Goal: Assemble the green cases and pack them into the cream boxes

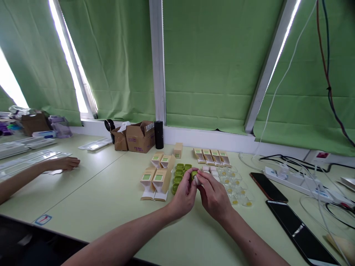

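Note:
Above the table, my left hand has its fingers closed around a small green cup. A small white piece shows at the cup's lower side, and my right hand grips it with its fingertips. The two pieces touch; whether they are joined I cannot tell. Beside my left hand stand two rows of green cups. Behind my right hand lie several white and pale pink pieces, partly hidden by it. Clear plastic pieces with yellow centres are spread to their right.
Open cardboard boxes stand left of the cups, with another row of boxes behind. Two phones, a power strip and cables are at right. Another person's hand rests near white trays at left. A brown carton stands behind.

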The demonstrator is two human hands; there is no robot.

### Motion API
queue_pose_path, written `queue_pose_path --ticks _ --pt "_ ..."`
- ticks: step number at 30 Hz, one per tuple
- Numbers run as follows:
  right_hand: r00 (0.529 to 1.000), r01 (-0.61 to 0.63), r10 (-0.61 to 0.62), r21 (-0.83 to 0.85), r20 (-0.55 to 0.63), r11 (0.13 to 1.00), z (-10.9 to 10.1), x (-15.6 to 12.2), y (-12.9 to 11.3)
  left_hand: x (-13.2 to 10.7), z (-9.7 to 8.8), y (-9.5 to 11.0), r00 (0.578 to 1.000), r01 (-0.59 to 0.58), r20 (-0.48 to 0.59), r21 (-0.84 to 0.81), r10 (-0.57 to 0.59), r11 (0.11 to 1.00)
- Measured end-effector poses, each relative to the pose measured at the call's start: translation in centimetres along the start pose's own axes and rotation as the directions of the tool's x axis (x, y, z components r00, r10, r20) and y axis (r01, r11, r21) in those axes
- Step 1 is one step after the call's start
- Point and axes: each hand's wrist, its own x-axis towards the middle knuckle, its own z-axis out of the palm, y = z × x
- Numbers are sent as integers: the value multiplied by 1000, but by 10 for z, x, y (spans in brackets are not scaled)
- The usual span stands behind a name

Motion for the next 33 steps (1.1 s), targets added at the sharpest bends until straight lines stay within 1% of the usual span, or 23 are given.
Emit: queue_pose_path --ticks 13,18,21,26,30,33 --pt "1000 21 -21 -35 -14 999 2 1 0 0 2 -7 999 -13 -50 16 14 1000" --pt "999 32 -32 -43 -20 999 2 1 0 -1 2 -13 999 -2 -51 8 2 1000" --pt "999 28 -28 -37 -15 999 3 0 1 -1 1 -12 999 -1 -52 12 1 1000" --pt "1000 -5 5 -10 3 1000 4 -6 4 -3 -4 -6 1000 26 4 -2 -26 1000" --pt "999 -31 31 0 39 1000 5 -12 4 -4 -6 -9 996 39 79 -25 -37 999" --pt "998 -34 34 4 45 999 6 -14 3 -2 -5 -10 995 60 77 -42 -57 997"
